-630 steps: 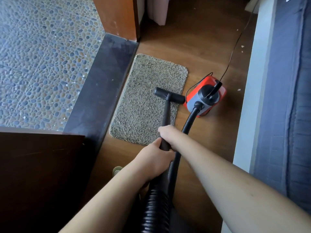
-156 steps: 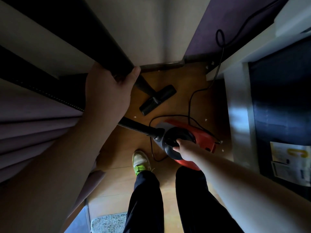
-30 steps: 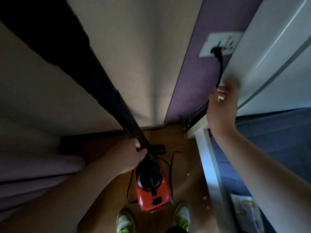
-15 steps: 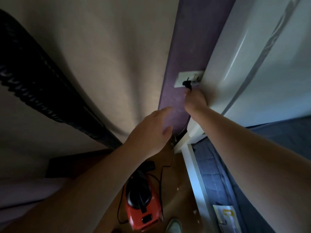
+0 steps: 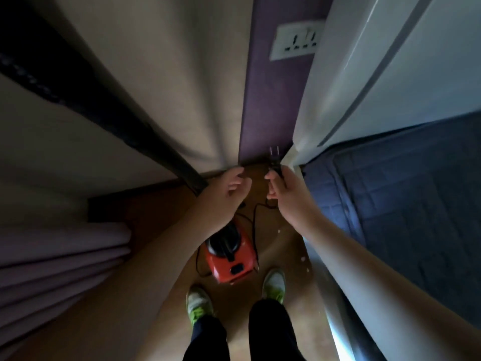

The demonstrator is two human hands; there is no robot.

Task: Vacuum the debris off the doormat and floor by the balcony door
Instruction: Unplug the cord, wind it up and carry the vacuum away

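Your vacuum is off the mains now: half a second ago the plug sat in the wall socket [image 5: 296, 41] at 1 o'clock, and that socket now shows bare slots. I read this as the cleaning being over and pack-up starting, though the doormat itself is out of view, so I cannot check it.

The black hose [image 5: 99, 105] runs as a long diagonal from 10 o'clock down toward the centre, where it passes behind your left wrist. The red vacuum [image 5: 230, 259] stands on the wooden floor [image 5: 286, 246] just ahead of your 2 shoes, at 6 o'clock from your hands.

Your left hand [image 5: 223, 194] has let go of everything; its fingers hang loosely curled, empty, turned toward the right one. Your right hand [image 5: 282, 186] is clamped around the plug [image 5: 274, 160], prongs pointing up toward 12 o'clock, with the thin cord [image 5: 256, 230] trailing down to the machine in a slack loop.

A few pale specks [image 5: 303, 258] still lie on the floor at 5 o'clock, beside the bed frame. If those count as debris, you have unplugged with a little left behind.
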